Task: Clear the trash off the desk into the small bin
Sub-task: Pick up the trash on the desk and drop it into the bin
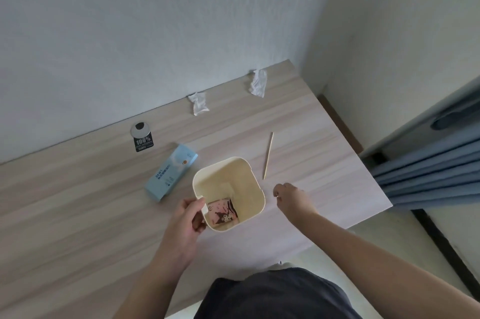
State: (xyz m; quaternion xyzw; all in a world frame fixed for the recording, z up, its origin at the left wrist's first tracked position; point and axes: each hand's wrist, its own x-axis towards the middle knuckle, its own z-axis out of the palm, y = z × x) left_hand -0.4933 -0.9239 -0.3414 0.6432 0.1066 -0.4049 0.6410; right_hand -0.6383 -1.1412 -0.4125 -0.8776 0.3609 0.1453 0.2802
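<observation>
A small cream bin (255,186) stands on the wooden desk (78,215) with a pink wrapper (223,212) lying in its bottom. My left hand (188,217) grips the bin's near left rim. My right hand (289,198) hovers just right of the bin with its fingers loosely curled and nothing in it. A thin wooden stick (268,155) lies on the desk beyond my right hand. A light blue box (171,176) lies left of the bin. Two crumpled white tissues (198,103) (258,83) rest near the wall. A black packet with a round cap (141,137) lies at the back left.
A white wall runs along the desk's far edge. The desk's right edge drops off near a blue curtain (428,176) and a corner of the room. My dark shorts (272,295) show below the desk's front edge.
</observation>
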